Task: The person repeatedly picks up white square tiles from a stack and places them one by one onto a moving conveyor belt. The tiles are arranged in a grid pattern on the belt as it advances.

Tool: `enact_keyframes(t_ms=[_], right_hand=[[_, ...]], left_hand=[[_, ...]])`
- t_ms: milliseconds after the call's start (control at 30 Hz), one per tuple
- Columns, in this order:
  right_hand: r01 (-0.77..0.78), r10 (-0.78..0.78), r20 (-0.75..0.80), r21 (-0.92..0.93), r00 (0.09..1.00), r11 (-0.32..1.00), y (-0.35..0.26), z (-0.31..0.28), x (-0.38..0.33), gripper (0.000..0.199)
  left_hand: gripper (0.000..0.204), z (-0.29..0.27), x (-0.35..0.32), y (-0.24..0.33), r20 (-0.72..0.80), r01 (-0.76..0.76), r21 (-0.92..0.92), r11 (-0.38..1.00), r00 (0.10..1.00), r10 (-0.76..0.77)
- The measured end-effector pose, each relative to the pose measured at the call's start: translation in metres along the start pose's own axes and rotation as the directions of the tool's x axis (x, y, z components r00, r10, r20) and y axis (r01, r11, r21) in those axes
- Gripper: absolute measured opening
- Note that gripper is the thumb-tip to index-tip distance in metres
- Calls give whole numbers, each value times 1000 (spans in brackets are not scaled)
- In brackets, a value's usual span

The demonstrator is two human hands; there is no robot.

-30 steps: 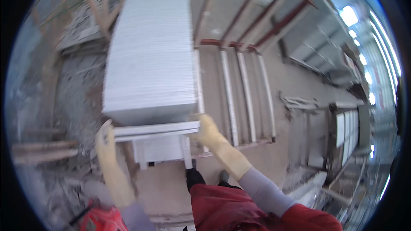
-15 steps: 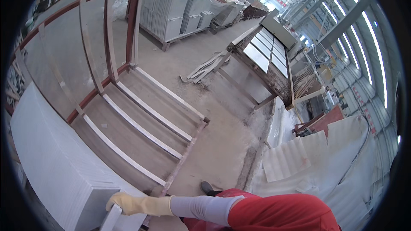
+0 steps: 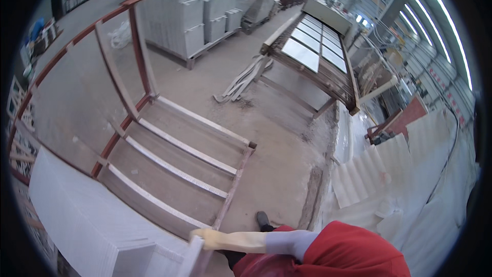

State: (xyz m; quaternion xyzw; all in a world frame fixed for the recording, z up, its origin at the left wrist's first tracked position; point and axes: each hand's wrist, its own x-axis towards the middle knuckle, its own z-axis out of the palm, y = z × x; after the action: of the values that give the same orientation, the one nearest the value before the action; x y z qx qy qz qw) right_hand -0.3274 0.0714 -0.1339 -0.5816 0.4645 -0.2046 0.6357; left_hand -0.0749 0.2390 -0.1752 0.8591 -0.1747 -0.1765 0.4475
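Note:
My right hand (image 3: 206, 239), in a pale yellow rubber glove, reaches left across the lower middle. Its fingers are closed over the top edge of a thin white slab (image 3: 190, 259), which stands on edge and runs out of the picture below. To the left of it, a long row of similar white slabs (image 3: 92, 208) stands packed face to face. The held slab is apart from the row's near end. Beside both lies a metal rack (image 3: 223, 198) with pale crossbars and a reddish upright frame. My left hand is out of view.
Beyond the rack stand stacked grey-white slabs (image 3: 171, 15) on a pallet. A roller table (image 3: 335, 92) carries white panels at the upper right. Loose pale strips (image 3: 238, 84) lie on the floor. White sheeting (image 3: 410, 179) covers the right side. My boot (image 3: 263, 220) is near the rack's corner.
My right hand has moved right with the slab, widening the distance from the row's end. The whole view has shifted, and more of the floor on the far left shows.

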Motion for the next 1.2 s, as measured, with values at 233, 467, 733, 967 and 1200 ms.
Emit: enact_keyframes(t_ms=[233, 467, 733, 967, 1200], right_hand=[[-288, 296, -297, 72, 908, 955, 18, -168, -141, 30], [-208, 413, -443, 440, 796, 874, 12, -320, -239, 47], [222, 329, -756, 524, 566, 822, 40, -457, -334, 32], [462, 283, -931, 361, 231, 810, 37, -538, -397, 21], [531, 296, -952, 288, 73, 797, 71, -637, -419, 40]], left_hand=[[64, 77, -79, 2, 189, 236, -119, 964, 959, -211], [58, 201, -226, 236, 588, 631, -221, 743, 694, -415], [43, 352, -342, 348, 853, 248, -316, 916, 496, 160], [33, 440, -485, 476, 898, 234, -338, 912, 371, 238], [35, 548, -582, 538, 954, 177, -258, 950, 200, 222]])
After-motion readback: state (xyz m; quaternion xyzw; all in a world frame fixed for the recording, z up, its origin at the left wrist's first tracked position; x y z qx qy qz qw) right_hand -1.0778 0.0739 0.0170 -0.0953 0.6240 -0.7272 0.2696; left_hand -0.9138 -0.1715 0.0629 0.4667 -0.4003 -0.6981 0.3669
